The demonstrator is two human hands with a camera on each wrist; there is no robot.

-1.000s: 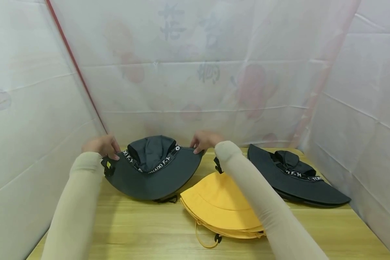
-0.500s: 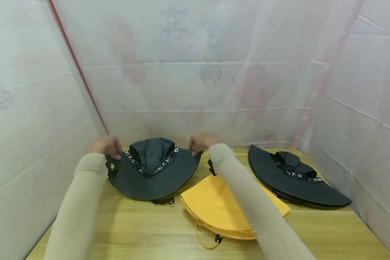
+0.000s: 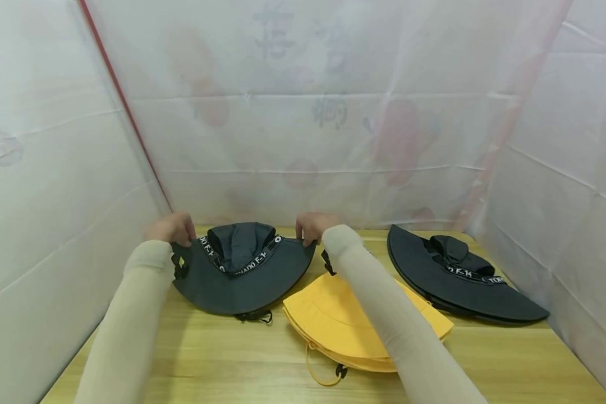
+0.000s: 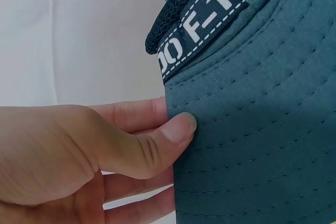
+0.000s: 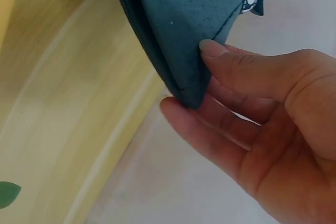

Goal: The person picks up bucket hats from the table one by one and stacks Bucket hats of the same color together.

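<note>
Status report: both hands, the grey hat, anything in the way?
Left hand and right hand each pinch a brim end of the grey hat. Hat's front edge on the table. Yellow hat close beside, under the right forearm.

right hand (image 5: 273, 129), pinching dark hat brim (image 5: 181, 19)

Setting: makeshift recording booth, not a lived-in room. Evidence: white translucent sheeting (image 3: 333, 112) hung on three sides, faint printed characters and red shapes showing through; bare light wooden table (image 3: 222, 359); several hats laid out as stock.
</note>
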